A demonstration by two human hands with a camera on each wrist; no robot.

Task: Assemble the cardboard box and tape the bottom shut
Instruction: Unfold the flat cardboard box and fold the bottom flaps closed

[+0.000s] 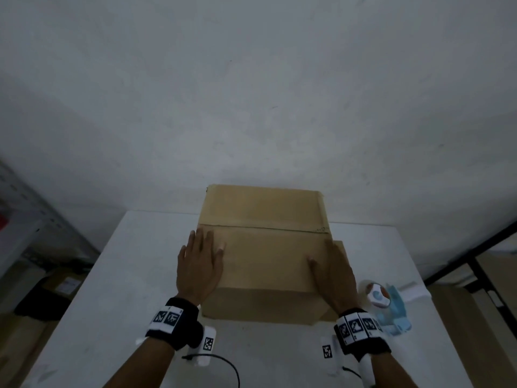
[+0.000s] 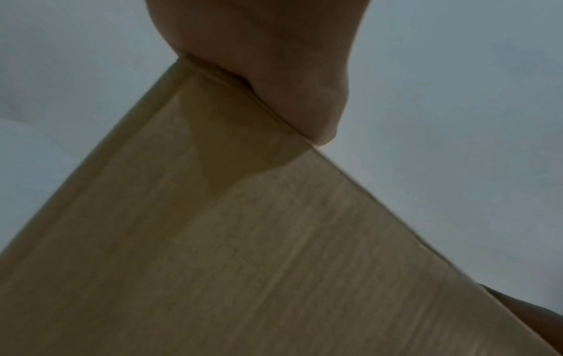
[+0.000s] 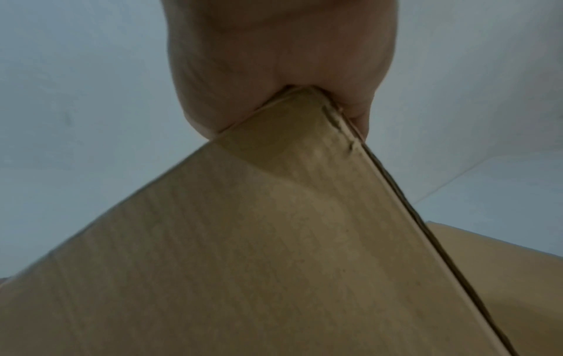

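**Flaps pressed down, seam not yet taped**

The cardboard box [image 1: 265,253] stands on the white table [image 1: 140,275], bottom side up, at the table's middle and reaching toward the far edge; its two long flaps meet along a seam [image 1: 263,227] that runs left to right across the top, and no tape shows on it; a side flap [image 1: 340,247] sticks out past the right wall of the box.

What could go wrong, as I judge it: the flaps are only held down by pressure, so lifting either palm to fetch the tape dispenser [image 1: 377,296] may let the near flap spring up and open the seam; pushing unevenly could make the box slide on the smooth table; the loose side flap could get caught outside rather than tucked under, leaving the bottom crooked before taping.

The left hand [image 1: 200,264] lies flat on the near flap at its left end, fingers straight and spread, pointing away from the person, clamped on nothing; the right hand [image 1: 334,271] lies flat at the right end, fingers extended along the edge, thumb inward; the wrist views show each palm pressed against a cardboard edge. The dispenser rests just beside the right wrist, on blue material [image 1: 397,312] I cannot identify.
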